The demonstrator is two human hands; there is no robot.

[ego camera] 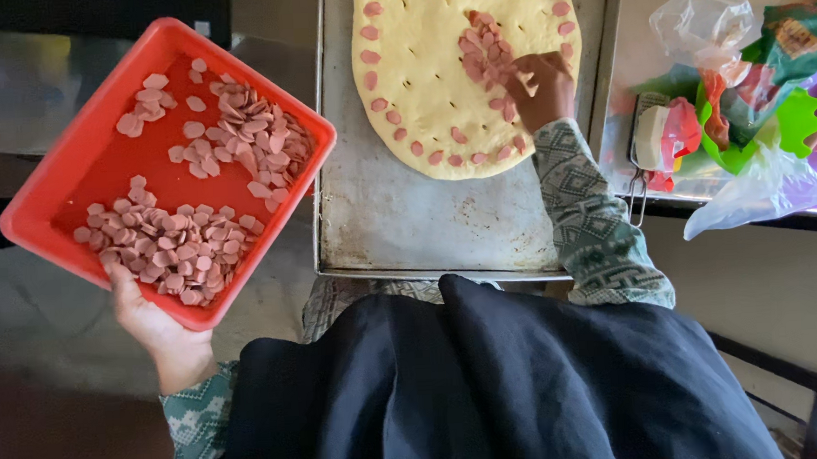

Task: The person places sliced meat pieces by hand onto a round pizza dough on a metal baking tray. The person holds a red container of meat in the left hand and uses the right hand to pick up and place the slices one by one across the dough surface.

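My left hand [157, 328] grips the near corner of a red square tray [97, 162] held out in the air to the left; many pink sausage slices [186, 246] lie loose in it. My right hand [539, 88] rests fingers-down on a round yellow dough base [419, 71], touching a patch of sausage slices [483, 53] near its right side. Whether the fingers pinch a slice is hidden. A ring of single slices runs along the dough's edge. The dough lies on a metal baking sheet [389, 221].
On the counter to the right lie crumpled clear plastic bags [751, 193], green and purple packets [794, 116] and a small wire-handled tool [643, 175]. My dark apron [491, 383] fills the bottom of the view. The floor shows below the red tray.
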